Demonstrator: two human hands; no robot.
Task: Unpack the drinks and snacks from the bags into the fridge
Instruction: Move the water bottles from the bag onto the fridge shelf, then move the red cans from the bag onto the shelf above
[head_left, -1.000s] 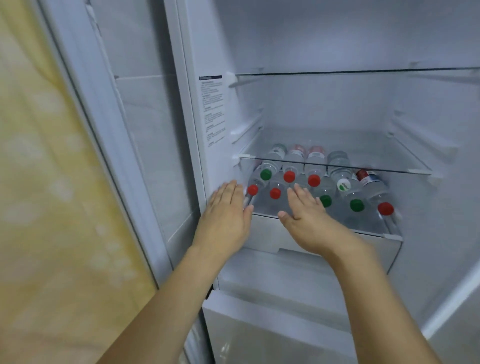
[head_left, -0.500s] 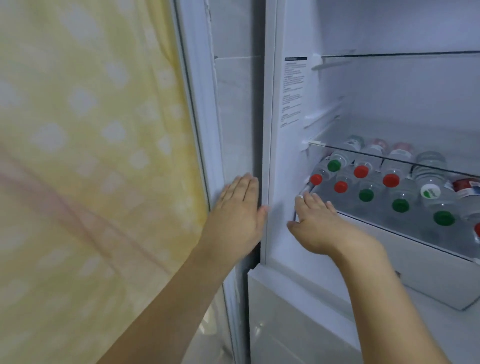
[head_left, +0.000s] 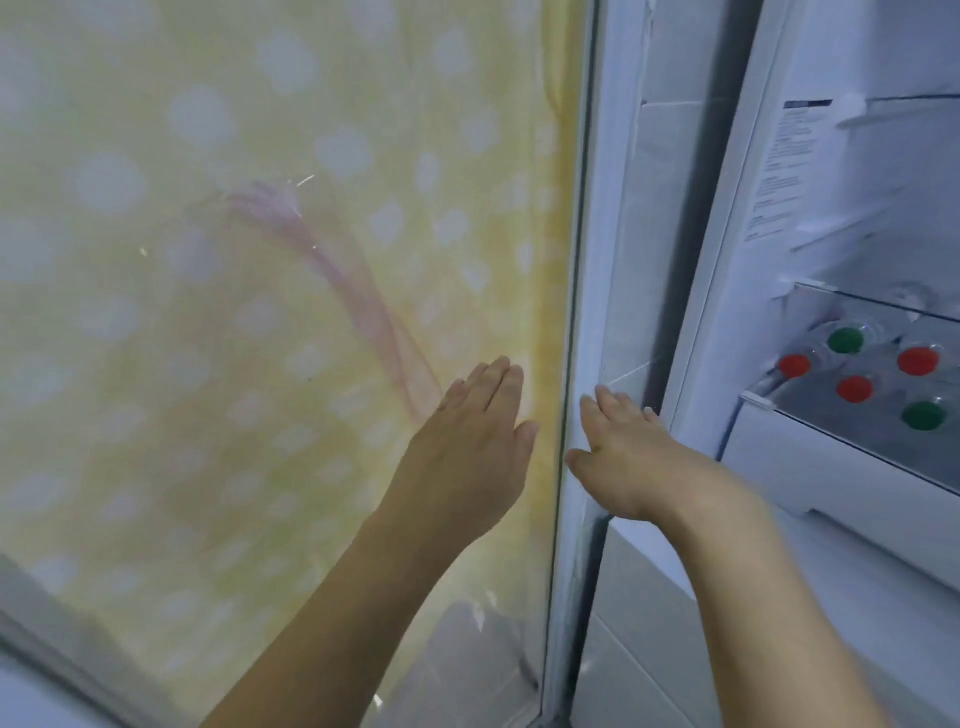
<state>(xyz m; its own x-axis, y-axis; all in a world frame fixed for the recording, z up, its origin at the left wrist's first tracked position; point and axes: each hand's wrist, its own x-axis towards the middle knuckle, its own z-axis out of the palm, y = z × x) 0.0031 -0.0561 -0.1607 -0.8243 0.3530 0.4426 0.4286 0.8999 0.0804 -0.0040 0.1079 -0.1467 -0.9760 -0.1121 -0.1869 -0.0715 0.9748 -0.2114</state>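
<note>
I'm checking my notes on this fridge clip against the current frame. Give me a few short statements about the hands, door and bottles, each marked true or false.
1. The left hand lies flat and open over the yellow dotted door front. True.
2. The right hand grips a bottle. False: it holds nothing and its straight fingers lie at the door edge.
3. Bottles with red caps and green caps lie in the fridge drawer. True.
4. The fridge is fully closed. False: its interior is in view.
</note>
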